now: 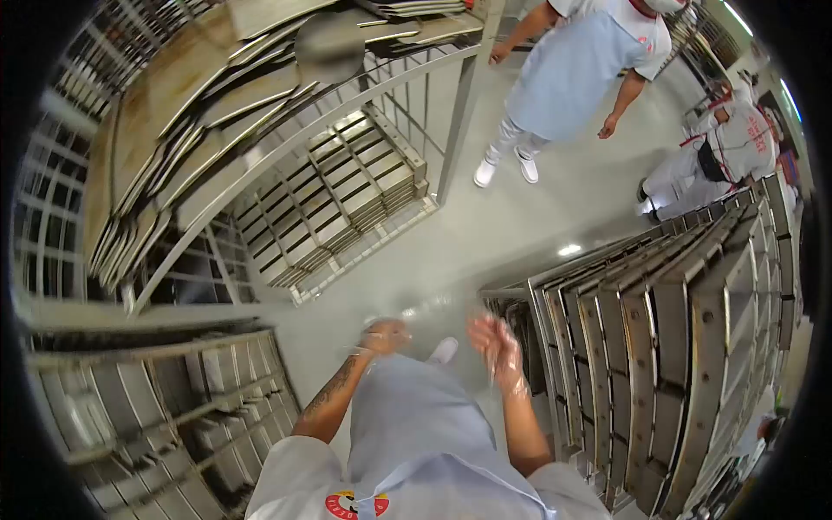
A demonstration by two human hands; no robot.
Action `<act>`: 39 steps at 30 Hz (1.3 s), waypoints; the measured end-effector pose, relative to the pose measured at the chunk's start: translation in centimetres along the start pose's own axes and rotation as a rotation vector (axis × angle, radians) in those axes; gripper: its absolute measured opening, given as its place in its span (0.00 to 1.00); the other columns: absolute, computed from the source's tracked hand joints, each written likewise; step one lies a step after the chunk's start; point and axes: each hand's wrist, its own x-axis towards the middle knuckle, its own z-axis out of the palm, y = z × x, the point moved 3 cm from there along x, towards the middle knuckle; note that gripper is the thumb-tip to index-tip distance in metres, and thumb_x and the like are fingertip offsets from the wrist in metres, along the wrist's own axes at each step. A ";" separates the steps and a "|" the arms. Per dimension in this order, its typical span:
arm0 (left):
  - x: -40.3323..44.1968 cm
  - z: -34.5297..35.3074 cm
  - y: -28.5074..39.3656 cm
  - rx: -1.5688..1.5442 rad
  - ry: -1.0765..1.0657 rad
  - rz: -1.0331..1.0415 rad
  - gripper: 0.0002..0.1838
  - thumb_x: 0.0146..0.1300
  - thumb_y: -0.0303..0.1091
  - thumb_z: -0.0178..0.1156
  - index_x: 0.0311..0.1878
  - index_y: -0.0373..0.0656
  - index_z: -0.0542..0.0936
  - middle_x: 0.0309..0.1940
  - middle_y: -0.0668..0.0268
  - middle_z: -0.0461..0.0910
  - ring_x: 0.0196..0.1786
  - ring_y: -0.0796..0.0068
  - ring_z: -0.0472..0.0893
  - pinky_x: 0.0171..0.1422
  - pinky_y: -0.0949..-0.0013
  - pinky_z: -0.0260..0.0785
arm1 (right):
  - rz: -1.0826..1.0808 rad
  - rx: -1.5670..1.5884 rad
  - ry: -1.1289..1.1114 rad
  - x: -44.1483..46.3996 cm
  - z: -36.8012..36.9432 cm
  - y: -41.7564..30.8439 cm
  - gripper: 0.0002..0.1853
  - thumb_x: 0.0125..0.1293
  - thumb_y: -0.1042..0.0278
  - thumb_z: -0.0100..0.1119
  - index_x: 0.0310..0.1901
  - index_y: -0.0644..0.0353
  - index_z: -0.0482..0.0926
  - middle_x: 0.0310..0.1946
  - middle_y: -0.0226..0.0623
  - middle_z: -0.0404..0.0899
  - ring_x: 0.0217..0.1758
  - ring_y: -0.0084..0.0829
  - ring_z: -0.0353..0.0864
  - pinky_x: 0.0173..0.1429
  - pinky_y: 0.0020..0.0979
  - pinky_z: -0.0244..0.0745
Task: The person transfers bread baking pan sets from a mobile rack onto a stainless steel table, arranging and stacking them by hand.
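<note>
While nothing is seen held by the right hand [496, 348], grip loosely spread, left hand [386, 336] grip can't be told (blur); metal pans [709, 364] are stacked near right, presumably to save space.

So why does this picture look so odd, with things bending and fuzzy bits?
In the head view, the lens seems to curve straight things, like the stacked pans at right, inside a dark round border; same view, the left hand looks smeared; also in the head view, glare whitens a spot on the shiny floor, and long lights show as bright streaks.
</note>
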 end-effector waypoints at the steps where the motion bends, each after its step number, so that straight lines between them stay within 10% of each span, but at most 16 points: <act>1: 3.2 0.0 -2.7 0.100 0.008 -0.021 0.30 0.63 0.58 0.59 0.57 0.42 0.80 0.55 0.55 0.80 0.57 0.53 0.79 0.64 0.55 0.70 | 0.027 0.003 0.082 -0.3 -1.7 1.2 0.35 0.70 0.42 0.54 0.66 0.65 0.67 0.63 0.50 0.72 0.62 0.45 0.76 0.65 0.45 0.71; 7: 27.6 -2.3 -24.3 0.585 0.304 -0.194 0.40 0.62 0.66 0.55 0.62 0.38 0.74 0.49 0.52 0.82 0.51 0.54 0.82 0.55 0.53 0.76 | 0.032 0.034 0.671 -4.2 -10.5 9.2 0.31 0.68 0.47 0.61 0.63 0.63 0.71 0.51 0.41 0.80 0.49 0.36 0.82 0.54 0.37 0.78; 10: 34.8 -9.8 -21.3 0.957 0.453 -0.345 0.38 0.63 0.57 0.59 0.65 0.33 0.69 0.47 0.54 0.81 0.42 0.53 0.83 0.44 0.59 0.78 | 0.057 -0.032 0.957 -7.8 -12.3 15.0 0.32 0.67 0.45 0.61 0.62 0.61 0.73 0.48 0.39 0.80 0.46 0.33 0.82 0.51 0.34 0.78; 12: 38.1 -14.5 -19.8 0.638 0.401 -0.285 0.42 0.63 0.57 0.59 0.70 0.33 0.64 0.58 0.48 0.76 0.56 0.47 0.79 0.59 0.53 0.74 | 0.225 -0.080 1.177 -9.8 -11.2 18.8 0.31 0.66 0.47 0.62 0.63 0.61 0.73 0.47 0.40 0.81 0.46 0.33 0.82 0.49 0.34 0.78; 19: 46.9 -18.0 -24.8 0.650 0.299 -0.334 0.45 0.53 0.54 0.70 0.66 0.34 0.67 0.61 0.47 0.74 0.61 0.47 0.77 0.63 0.53 0.73 | 0.476 0.161 1.425 -14.2 -3.2 38.1 0.31 0.64 0.50 0.65 0.61 0.65 0.73 0.44 0.43 0.82 0.40 0.38 0.85 0.43 0.38 0.80; 26: 47.4 -19.9 -26.9 0.671 0.222 -0.250 0.40 0.48 0.54 0.74 0.55 0.33 0.72 0.40 0.45 0.82 0.44 0.46 0.83 0.49 0.53 0.77 | 0.519 0.156 1.233 -9.9 0.4 40.4 0.24 0.65 0.55 0.67 0.55 0.64 0.78 0.42 0.39 0.82 0.36 0.32 0.85 0.38 0.30 0.81; 32: 40.7 -30.6 -27.0 0.599 0.319 -0.056 0.42 0.49 0.47 0.75 0.61 0.30 0.70 0.40 0.44 0.82 0.42 0.47 0.83 0.50 0.52 0.76 | 0.205 0.119 1.144 -6.1 0.0 30.6 0.25 0.65 0.51 0.65 0.56 0.61 0.79 0.43 0.37 0.83 0.43 0.29 0.82 0.50 0.32 0.76; 39: 25.0 -33.9 -2.6 0.457 0.332 0.119 0.37 0.48 0.36 0.77 0.60 0.35 0.71 0.46 0.47 0.82 0.47 0.51 0.83 0.52 0.58 0.76 | 0.292 -0.284 0.863 -3.4 -1.9 29.3 0.23 0.67 0.57 0.65 0.58 0.61 0.78 0.47 0.36 0.83 0.47 0.29 0.82 0.54 0.31 0.76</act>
